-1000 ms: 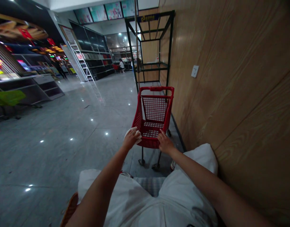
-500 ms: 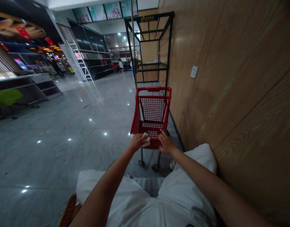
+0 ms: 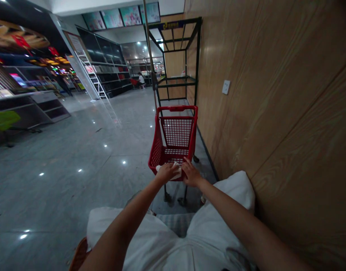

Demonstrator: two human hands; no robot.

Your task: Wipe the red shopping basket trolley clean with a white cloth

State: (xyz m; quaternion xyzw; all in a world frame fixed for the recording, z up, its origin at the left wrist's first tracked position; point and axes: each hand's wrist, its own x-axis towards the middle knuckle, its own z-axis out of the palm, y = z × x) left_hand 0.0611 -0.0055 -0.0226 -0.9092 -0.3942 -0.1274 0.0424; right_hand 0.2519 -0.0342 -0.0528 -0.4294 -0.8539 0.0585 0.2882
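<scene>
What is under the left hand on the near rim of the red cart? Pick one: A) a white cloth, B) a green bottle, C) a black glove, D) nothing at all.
A: the left hand presses a white cloth onto the near rim of the red cart, while the right hand rests on the rim beside it.

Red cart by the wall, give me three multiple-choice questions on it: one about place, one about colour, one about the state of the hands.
1. Where is the red cart?
A. beside the wooden wall
B. under the ladder
C. on a shelf

2. What colour is the cloth?
A. green
B. white
C. black

3. What is the left hand doing?
A. hanging free
B. gripping the ladder
C. pressing the cloth on the cart's near rim

Answers: 1 A, the wall runs along the cart's right side. 2 B, it shows pale under the fingers. 3 C, beside the right hand on the same rim.
</scene>
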